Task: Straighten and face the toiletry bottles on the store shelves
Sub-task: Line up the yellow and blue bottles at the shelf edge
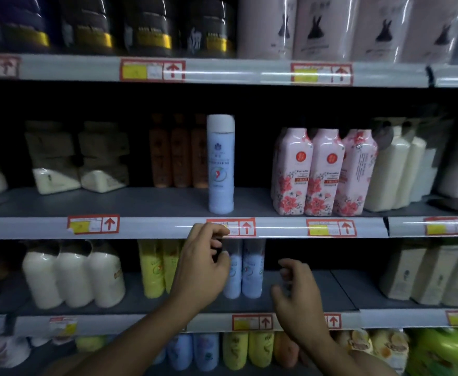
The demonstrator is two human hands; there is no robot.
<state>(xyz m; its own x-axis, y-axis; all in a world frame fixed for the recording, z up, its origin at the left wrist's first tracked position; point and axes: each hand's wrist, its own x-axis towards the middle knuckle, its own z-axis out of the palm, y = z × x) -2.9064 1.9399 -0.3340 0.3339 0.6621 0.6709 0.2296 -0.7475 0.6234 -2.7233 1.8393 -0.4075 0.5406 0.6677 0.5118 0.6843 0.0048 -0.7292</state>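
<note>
Pale-blue bottles [242, 270] stand just beyond our empty, half-curled left hand [203, 270] and right hand [298, 297], so a hasty reach could topple them.

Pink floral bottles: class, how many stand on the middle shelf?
3, side by side at the shelf's front right: left, middle, right. More may hide behind them.

There is a single view, from a wide-angle camera on the person's head; it faces the store shelving [184, 226] nearly square-on, close in, tilted slightly down; four shelf levels show, the middle shelf at about eye height; the shelf edges bow at the frame's sides; both forearms rise from the bottom edge, the left hand [204, 267] and right hand [298, 297] raised before the lower shelf.
</note>
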